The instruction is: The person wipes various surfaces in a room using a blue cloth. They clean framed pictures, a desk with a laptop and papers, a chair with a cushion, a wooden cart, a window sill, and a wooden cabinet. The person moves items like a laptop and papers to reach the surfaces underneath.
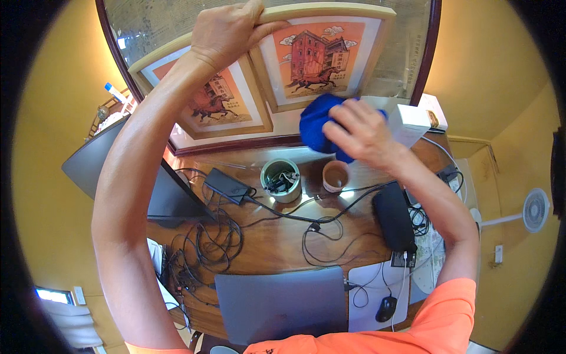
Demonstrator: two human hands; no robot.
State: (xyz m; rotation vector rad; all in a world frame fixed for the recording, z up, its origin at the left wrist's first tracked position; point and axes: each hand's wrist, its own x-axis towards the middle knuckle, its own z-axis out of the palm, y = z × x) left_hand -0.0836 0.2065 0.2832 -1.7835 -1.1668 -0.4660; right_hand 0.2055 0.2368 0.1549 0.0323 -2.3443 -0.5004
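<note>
My left hand grips the top left corner of a wood-framed horse picture, its fingers wrapped over the frame. That picture leans at the back of the desk and overlaps a second framed horse picture on its left. In my right hand is a bunched blue cloth, held close to the lower edge of the right picture. The right hand is slightly blurred. Below the cloth stand a small brown cup and a pale green pot with cables and small items inside.
A closed laptop lies at the near edge, beside a mouse. Tangled black cables and a power adapter cover the left middle. A monitor stands left; a black case and white box are right.
</note>
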